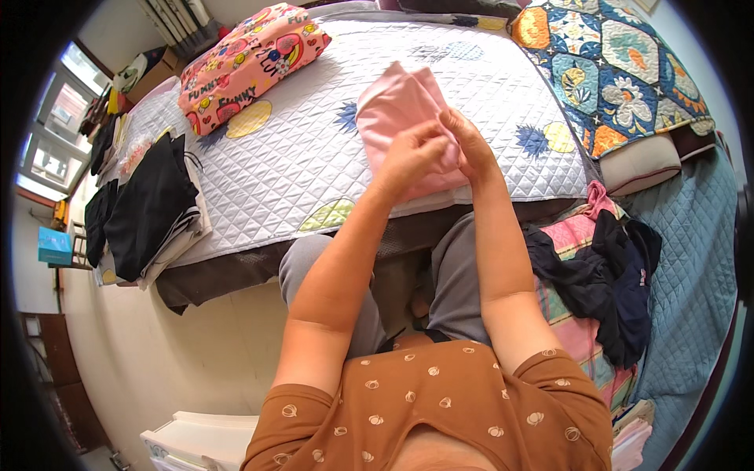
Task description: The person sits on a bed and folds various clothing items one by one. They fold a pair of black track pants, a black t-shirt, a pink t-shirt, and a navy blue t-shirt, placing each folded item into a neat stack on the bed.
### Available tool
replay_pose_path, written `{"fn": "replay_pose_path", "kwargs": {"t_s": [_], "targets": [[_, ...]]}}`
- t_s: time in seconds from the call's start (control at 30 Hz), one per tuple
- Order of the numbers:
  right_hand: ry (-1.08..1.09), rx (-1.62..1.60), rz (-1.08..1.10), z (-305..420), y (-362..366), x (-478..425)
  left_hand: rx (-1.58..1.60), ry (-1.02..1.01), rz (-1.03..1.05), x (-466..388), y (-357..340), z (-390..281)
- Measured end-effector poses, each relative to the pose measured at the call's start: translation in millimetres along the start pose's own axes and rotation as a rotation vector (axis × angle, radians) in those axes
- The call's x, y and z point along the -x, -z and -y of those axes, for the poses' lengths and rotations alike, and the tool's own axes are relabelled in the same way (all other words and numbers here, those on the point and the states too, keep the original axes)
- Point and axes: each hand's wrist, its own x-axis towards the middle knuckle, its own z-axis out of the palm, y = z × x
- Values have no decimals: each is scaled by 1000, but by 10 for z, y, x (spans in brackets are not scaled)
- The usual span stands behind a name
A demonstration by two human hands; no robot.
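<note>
A pink cloth [406, 106], partly folded, lies over the white quilted cover [271, 171] in front of me. My left hand [415, 154] is on the cloth with its fingers bent and pinched at the near right part. At the cloth's right edge, my right hand [469, 141] grips the fabric between thumb and fingers. The two hands are close together, the right one slightly farther right. The cloth's lower part is partly hidden behind my left hand and wrist.
A pink patterned bundle [253, 65] lies at the back left. Folded dark clothes [150, 206] are stacked at the left edge. A patterned quilt [624, 70] covers the back right. Dark garments [607, 282] lie on a striped cloth at right. A white furniture piece [200, 438] stands behind me.
</note>
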Motion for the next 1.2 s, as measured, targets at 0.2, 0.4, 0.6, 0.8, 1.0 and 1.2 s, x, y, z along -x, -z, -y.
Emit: {"fn": "replay_pose_path", "kwargs": {"t_s": [0.2,0.4,0.6,0.8,1.0,1.2], "targets": [[-26,193,-128,-201,632,23,-708,-265,-149,11,-337,252],[-46,109,-261,52,475,127,-1341,-295,-229,172,148,155],[479,1570,-663,-31,299,103,-1581,-180,-146,264,218,623],[566,1925,-37,-225,-270,-29,-1648,-123,-51,258,295,567],[157,1794,-55,-376,282,-307,-1566,-102,-33,226,270,597],[103,1759,-259,-305,225,-231,-1306,-45,-215,230,294,637]]}}
